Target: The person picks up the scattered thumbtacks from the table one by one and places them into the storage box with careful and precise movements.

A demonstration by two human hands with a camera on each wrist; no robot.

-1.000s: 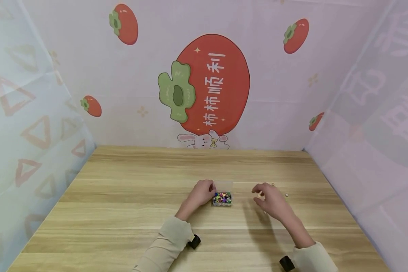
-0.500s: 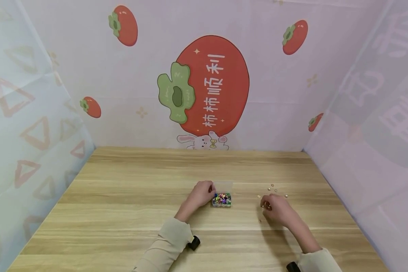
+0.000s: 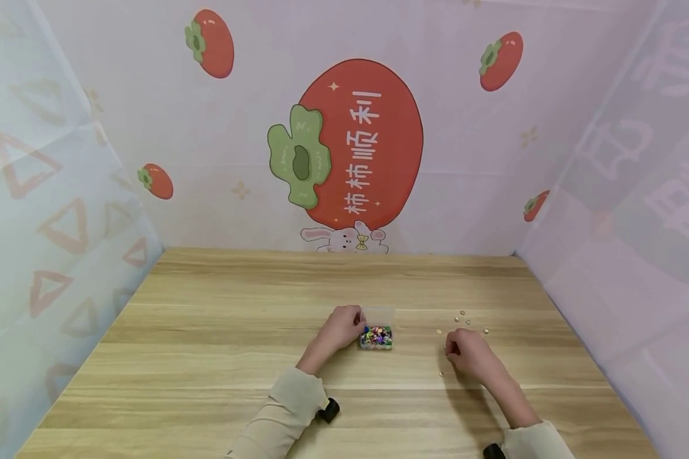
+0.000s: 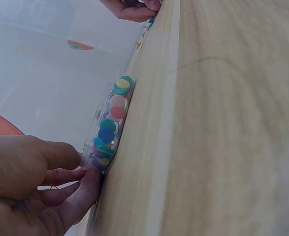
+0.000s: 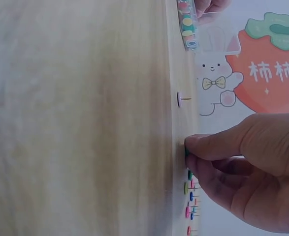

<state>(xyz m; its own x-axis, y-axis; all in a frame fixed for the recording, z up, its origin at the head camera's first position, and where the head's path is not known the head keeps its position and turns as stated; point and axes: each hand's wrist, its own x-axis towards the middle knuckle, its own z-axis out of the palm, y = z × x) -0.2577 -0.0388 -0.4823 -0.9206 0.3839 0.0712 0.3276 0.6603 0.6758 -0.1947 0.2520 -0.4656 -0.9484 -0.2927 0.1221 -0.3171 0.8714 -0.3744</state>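
A small clear plastic box (image 3: 376, 338) full of colourful thumbtacks lies on the table, its clear lid (image 3: 381, 315) raised at the back. My left hand (image 3: 343, 326) grips the left end of the box; in the left wrist view, thumb and fingers hold the box's near corner (image 4: 104, 160). To the right, my right hand (image 3: 469, 350) is down at the tabletop. The right wrist view shows its thumb and fingers pinching a green thumbtack (image 5: 186, 147), mostly hidden by the fingertips.
Loose thumbtacks lie point-up around my right hand, among them a pale one (image 5: 179, 99) towards the box and a red one (image 5: 189, 230) on the other side. The wooden table (image 3: 235, 344) is bordered by printed walls at the back and both sides.
My right hand has come down and back towards me from above the loose tacks, and its fingers have closed on one. The left hand stays at the box.
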